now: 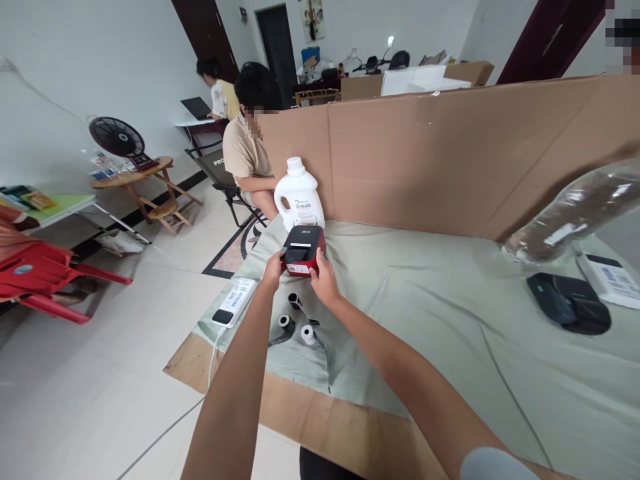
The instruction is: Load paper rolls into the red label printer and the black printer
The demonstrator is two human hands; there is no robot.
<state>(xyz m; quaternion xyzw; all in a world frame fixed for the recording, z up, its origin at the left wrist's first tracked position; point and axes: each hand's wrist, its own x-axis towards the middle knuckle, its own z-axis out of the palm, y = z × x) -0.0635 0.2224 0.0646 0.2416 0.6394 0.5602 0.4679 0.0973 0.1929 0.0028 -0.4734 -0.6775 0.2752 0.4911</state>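
A small red-and-black box-shaped machine, by its look a label printer (305,240), is held between both my hands over the far left part of the cloth. My left hand (273,270) grips its left side, while my right hand (325,279) clasps the right side with the thumb at the front. Just behind the printer stands a white detergent jug (300,200). On the cloth below my hands are three small rolls: a dark one (295,301), a black-and-white one (285,321) and a white one (309,335), with dark strips trailing from them.
A white power strip (234,303) with a cable lies left on the green cloth (400,267). A cardboard wall (425,160) borders the back. At right are a black device (567,303), a white box (613,279) and a clear plastic bag (575,207). A person (247,150) sits beyond.
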